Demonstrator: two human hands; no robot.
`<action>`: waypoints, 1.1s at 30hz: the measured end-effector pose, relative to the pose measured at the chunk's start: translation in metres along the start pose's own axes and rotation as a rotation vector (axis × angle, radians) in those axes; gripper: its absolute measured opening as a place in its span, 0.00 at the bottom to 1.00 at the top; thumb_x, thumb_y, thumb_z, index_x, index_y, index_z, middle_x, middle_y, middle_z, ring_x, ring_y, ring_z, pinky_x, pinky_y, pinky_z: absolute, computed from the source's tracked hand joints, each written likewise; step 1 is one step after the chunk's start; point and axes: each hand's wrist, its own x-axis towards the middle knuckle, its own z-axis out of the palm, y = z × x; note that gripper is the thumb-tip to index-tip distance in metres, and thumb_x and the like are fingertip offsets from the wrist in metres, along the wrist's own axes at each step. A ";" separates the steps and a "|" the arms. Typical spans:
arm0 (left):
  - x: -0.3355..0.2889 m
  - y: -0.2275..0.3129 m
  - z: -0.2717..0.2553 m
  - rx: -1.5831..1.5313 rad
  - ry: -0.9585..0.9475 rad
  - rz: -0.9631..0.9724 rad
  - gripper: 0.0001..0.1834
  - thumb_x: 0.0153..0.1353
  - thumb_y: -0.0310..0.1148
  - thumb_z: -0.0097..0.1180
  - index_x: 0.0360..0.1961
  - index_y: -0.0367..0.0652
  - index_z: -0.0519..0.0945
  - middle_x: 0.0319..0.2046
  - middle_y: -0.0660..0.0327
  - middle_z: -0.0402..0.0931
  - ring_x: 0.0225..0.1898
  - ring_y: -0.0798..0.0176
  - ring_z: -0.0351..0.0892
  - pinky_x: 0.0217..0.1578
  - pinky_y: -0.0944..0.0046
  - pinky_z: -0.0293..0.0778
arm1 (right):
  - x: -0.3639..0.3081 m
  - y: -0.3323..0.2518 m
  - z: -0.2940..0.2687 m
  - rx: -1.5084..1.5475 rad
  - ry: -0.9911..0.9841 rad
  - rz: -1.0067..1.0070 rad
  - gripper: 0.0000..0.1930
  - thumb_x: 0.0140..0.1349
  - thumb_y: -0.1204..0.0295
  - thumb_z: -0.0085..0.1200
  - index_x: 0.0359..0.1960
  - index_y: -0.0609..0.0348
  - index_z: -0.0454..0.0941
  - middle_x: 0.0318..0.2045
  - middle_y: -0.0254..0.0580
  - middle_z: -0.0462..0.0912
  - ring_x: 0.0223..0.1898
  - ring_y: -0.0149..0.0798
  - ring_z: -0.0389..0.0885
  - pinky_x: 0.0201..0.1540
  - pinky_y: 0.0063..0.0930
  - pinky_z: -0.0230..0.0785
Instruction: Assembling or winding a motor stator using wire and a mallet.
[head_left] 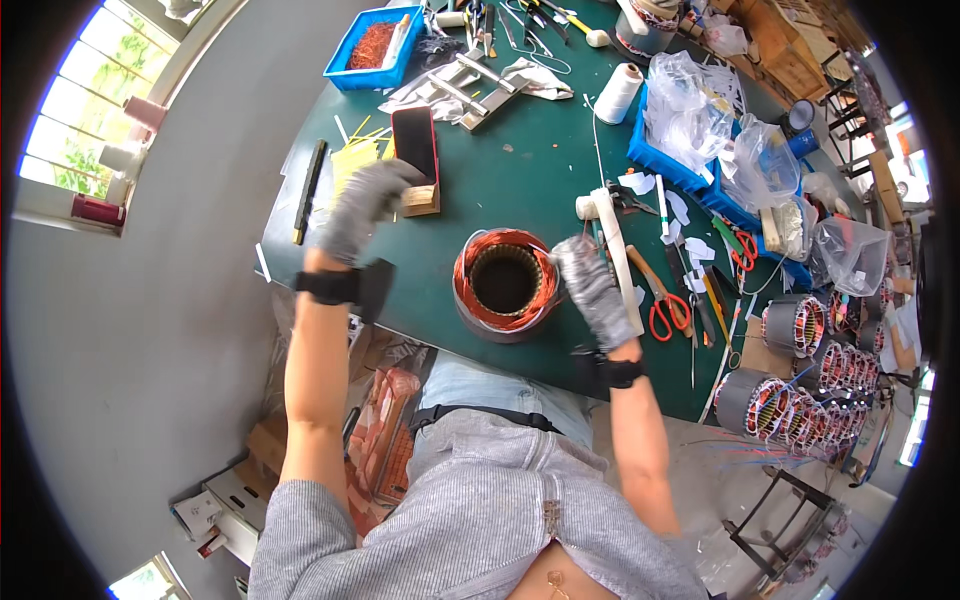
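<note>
A motor stator (pixel 506 285) stands on the green worktable, copper windings ringed around its dark open bore. My right hand (pixel 592 290), in a grey glove, is at the stator's right side with its fingers curled in; whatever they hold, if anything, is hidden. Beyond the stator to the left, my gloved left hand (pixel 368 205) is raised beside a wooden block (pixel 421 200) and a phone (pixel 415 142) propped upright. Motion smears its fingers, so their grip is unclear. Yellow paper strips (pixel 355 158) lie just behind that hand.
Right of my right hand lie a long white roll (pixel 618 260), red-handled scissors (pixel 670 312) and other hand tools. Blue bins (pixel 655 155) with plastic bags line the right edge. Wound stators (pixel 745 402) stand at the right. A blue tray (pixel 372 50) holds copper wire at the back.
</note>
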 end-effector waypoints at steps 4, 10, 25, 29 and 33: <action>-0.035 0.031 -0.018 -0.234 0.224 0.455 0.11 0.61 0.30 0.44 0.42 0.38 0.73 0.32 0.63 0.73 0.32 0.71 0.74 0.30 0.75 0.69 | 0.016 -0.040 -0.125 1.329 0.363 0.588 0.11 0.63 0.68 0.46 0.42 0.62 0.70 0.31 0.35 0.76 0.24 0.24 0.68 0.31 0.18 0.65; -0.020 -0.062 0.090 2.081 -0.824 0.136 0.11 0.50 0.30 0.51 0.36 0.47 0.80 0.36 0.61 0.79 0.36 0.59 0.79 0.37 0.65 0.74 | -0.044 -0.013 -0.111 1.070 0.723 0.822 0.11 0.66 0.64 0.42 0.44 0.56 0.71 0.35 0.33 0.75 0.28 0.24 0.69 0.30 0.17 0.65; 0.006 -0.086 0.025 0.967 -0.791 0.311 0.04 0.45 0.22 0.52 0.25 0.36 0.75 0.23 0.54 0.71 0.26 0.52 0.72 0.35 0.58 0.74 | -0.100 -0.029 -0.024 0.729 0.074 1.002 0.10 0.65 0.67 0.43 0.42 0.57 0.73 0.34 0.35 0.75 0.27 0.24 0.73 0.29 0.18 0.69; -0.056 -0.039 -0.045 0.077 0.144 0.056 0.10 0.58 0.29 0.47 0.41 0.43 0.71 0.39 0.59 0.71 0.44 0.62 0.73 0.43 0.65 0.70 | -0.086 -0.023 -0.012 0.611 -0.061 0.806 0.33 0.49 0.72 0.59 0.59 0.55 0.61 0.42 0.38 0.67 0.31 0.25 0.69 0.36 0.21 0.70; -0.086 -0.028 -0.037 -0.232 0.494 0.632 0.13 0.63 0.32 0.46 0.49 0.46 0.67 0.47 0.57 0.71 0.45 0.63 0.75 0.45 0.68 0.72 | -0.014 -0.042 -0.013 0.510 -0.053 0.508 0.39 0.46 0.69 0.64 0.61 0.56 0.58 0.50 0.51 0.67 0.47 0.42 0.69 0.52 0.34 0.64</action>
